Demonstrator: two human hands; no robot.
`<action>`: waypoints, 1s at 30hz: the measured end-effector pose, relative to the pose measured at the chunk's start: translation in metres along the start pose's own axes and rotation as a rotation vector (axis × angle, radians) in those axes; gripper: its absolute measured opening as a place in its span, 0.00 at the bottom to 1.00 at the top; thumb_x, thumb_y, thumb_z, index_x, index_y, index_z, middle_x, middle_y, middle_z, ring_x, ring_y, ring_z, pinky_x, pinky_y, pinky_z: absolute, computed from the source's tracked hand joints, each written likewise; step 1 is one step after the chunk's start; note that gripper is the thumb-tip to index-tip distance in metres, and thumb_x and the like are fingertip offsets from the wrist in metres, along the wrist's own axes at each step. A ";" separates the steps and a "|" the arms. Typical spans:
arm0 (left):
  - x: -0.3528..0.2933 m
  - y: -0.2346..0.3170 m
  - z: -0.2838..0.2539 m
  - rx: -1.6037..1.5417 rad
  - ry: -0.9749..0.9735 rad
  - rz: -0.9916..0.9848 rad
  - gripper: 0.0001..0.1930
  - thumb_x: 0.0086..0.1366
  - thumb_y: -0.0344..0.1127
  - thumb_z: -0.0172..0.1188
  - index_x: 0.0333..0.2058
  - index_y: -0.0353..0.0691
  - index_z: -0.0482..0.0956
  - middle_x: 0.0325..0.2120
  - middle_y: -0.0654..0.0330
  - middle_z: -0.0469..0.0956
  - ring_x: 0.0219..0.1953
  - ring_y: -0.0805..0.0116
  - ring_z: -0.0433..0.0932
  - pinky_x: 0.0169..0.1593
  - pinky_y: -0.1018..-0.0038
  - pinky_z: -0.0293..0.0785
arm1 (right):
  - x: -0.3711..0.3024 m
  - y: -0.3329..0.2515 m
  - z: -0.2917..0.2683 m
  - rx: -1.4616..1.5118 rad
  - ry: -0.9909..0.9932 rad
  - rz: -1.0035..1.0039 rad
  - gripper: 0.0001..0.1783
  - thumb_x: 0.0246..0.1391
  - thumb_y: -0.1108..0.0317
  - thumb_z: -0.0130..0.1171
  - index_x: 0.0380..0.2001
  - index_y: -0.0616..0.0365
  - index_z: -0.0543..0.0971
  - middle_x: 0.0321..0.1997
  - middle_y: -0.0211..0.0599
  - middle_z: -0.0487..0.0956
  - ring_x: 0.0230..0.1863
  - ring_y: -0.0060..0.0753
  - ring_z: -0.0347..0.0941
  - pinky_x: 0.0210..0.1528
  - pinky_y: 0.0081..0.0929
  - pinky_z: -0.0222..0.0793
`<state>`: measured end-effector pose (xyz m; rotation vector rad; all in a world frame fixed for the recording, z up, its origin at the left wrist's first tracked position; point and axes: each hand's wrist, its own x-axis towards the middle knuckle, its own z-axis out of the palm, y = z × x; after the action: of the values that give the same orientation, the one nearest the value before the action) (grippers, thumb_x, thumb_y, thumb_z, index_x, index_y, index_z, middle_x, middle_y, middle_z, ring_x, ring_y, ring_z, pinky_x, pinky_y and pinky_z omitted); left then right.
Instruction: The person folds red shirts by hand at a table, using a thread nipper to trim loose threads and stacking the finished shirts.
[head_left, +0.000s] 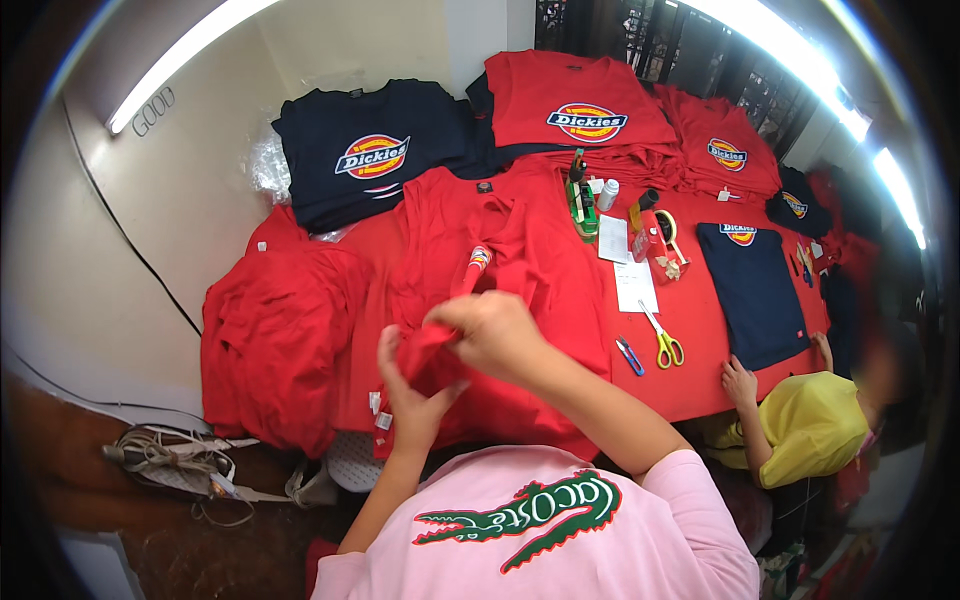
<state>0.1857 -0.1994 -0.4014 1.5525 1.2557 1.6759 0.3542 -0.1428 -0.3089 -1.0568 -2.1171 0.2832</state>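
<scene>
A red T-shirt point(560, 290) lies spread in front of me, its collar at the far side and its chest print partly hidden in folds. My right hand point(495, 325) pinches a bunched bit of its red cloth, lifted above the rest. Just left of and below it, my left hand point(412, 405) has thumb and fingers apart around the near side of that lifted cloth; no firm grip by it shows. Small white tags point(382, 421) hang at the shirt's left edge, beside my left wrist.
A red garment heap point(285, 345) lies left. Navy shirts point(335, 125) and red shirts point(520, 90) are stacked behind. To the right are yellow-handled scissors point(670, 350), blue thread snips point(630, 355), papers point(635, 285) and a tape roll point(667, 228). A co-worker's hand point(740, 382) touches a folded navy shirt point(755, 300).
</scene>
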 end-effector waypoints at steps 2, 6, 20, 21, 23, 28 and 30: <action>-0.032 -0.036 0.014 0.094 -0.361 -0.253 0.69 0.44 0.56 0.86 0.77 0.42 0.49 0.70 0.45 0.66 0.77 0.49 0.53 0.78 0.44 0.43 | 0.002 -0.024 -0.055 0.207 0.197 0.104 0.17 0.44 0.75 0.69 0.41 0.55 0.87 0.37 0.41 0.88 0.38 0.46 0.86 0.39 0.39 0.81; -0.039 0.009 0.047 -0.156 -0.873 -0.531 0.48 0.51 0.52 0.82 0.66 0.38 0.71 0.62 0.52 0.77 0.68 0.58 0.69 0.75 0.52 0.51 | -0.023 -0.072 -0.167 0.534 0.507 0.243 0.21 0.48 0.86 0.57 0.45 0.60 0.86 0.35 0.34 0.87 0.31 0.26 0.85 0.34 0.26 0.81; 0.108 0.145 -0.032 0.604 -0.561 0.479 0.18 0.54 0.18 0.61 0.44 0.39 0.82 0.34 0.62 0.81 0.39 0.73 0.80 0.47 0.72 0.77 | -0.128 0.012 -0.290 0.441 0.477 0.566 0.13 0.69 0.75 0.52 0.49 0.58 0.85 0.50 0.36 0.86 0.46 0.26 0.83 0.57 0.25 0.75; 0.117 0.145 -0.028 0.653 -0.325 0.539 0.18 0.54 0.16 0.59 0.42 0.40 0.82 0.32 0.62 0.81 0.38 0.73 0.80 0.46 0.72 0.77 | -0.124 0.021 -0.279 0.439 0.533 0.536 0.14 0.66 0.80 0.51 0.47 0.60 0.84 0.47 0.34 0.85 0.45 0.25 0.82 0.52 0.23 0.77; 0.128 0.172 -0.027 0.461 0.024 0.386 0.15 0.58 0.15 0.59 0.41 0.41 0.82 0.31 0.64 0.80 0.36 0.76 0.78 0.45 0.74 0.77 | -0.118 0.044 -0.280 0.339 0.631 0.384 0.16 0.62 0.86 0.50 0.46 0.62 0.83 0.45 0.33 0.85 0.46 0.24 0.81 0.50 0.23 0.78; 0.109 0.214 -0.084 0.361 0.308 0.559 0.06 0.60 0.21 0.63 0.35 0.38 0.81 0.31 0.65 0.78 0.34 0.76 0.75 0.41 0.78 0.73 | -0.107 0.059 -0.280 0.699 0.770 0.047 0.10 0.60 0.83 0.56 0.43 0.62 0.81 0.59 0.45 0.82 0.57 0.37 0.80 0.63 0.30 0.69; 0.090 0.200 -0.094 0.542 0.230 0.713 0.06 0.56 0.23 0.65 0.33 0.38 0.80 0.29 0.63 0.78 0.33 0.67 0.77 0.40 0.74 0.73 | -0.103 0.086 -0.265 0.595 0.614 -0.188 0.06 0.61 0.78 0.60 0.41 0.61 0.81 0.61 0.45 0.81 0.59 0.39 0.79 0.67 0.35 0.66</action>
<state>0.1189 -0.2336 -0.1746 2.3978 1.4581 2.0924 0.6313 -0.1988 -0.2186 -0.4974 -1.4272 0.4026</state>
